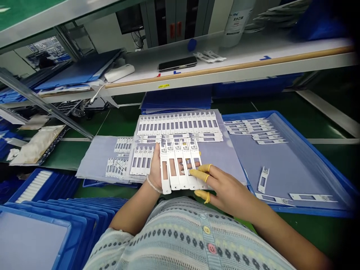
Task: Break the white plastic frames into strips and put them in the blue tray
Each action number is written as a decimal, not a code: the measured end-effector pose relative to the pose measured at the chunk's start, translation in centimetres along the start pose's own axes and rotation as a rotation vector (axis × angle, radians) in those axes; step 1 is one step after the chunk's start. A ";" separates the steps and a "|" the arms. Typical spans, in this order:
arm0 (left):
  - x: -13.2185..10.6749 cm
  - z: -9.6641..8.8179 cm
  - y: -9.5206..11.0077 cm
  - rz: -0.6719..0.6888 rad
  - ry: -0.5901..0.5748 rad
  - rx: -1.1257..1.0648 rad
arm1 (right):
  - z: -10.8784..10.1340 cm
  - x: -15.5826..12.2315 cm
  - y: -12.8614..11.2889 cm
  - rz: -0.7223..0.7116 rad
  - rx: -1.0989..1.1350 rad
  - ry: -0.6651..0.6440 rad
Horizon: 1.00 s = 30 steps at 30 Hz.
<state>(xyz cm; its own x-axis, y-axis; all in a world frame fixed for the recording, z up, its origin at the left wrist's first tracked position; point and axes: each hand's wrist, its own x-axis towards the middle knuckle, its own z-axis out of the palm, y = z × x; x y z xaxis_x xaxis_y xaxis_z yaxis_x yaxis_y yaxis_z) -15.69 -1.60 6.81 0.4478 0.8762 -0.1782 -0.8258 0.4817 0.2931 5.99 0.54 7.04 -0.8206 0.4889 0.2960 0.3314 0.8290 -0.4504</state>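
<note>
Several slim white plastic frames (177, 168), each with a long rectangular window, lie fanned side by side in my left hand (156, 168). My left thumb stands along their left edge, and some fingers show behind the windows. My right hand (225, 187) wears yellow finger cots. Its index and middle fingertips are at the face of the rightmost frames, while the thumb is apart below them. Behind the hands, rows of similar white frames (177, 124) lie on a stacked sheet (225, 157). Smaller groups of frames (116, 167) rest on the pale sheet (94, 157) to the left.
A blue tray (274, 114) on the right holds loose white frames (263, 180). Stacked blue trays (70, 232) stand at the lower left. On the shelf above are a phone (177, 64), a white bottle (236, 24) and a white device (119, 73).
</note>
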 end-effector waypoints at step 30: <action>-1.8 -4.3 0.4 0.194 0.060 0.044 | 6.6 1.0 8.4 0.342 0.043 -0.294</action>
<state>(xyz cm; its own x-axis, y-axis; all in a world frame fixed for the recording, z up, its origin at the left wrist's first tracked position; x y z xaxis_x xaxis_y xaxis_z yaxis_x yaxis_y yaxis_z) -18.27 -3.02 3.22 0.2600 0.9506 -0.1697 -0.8782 0.3059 0.3678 4.90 6.15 -1.97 -0.7667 0.6297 -0.1247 0.5920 0.6184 -0.5168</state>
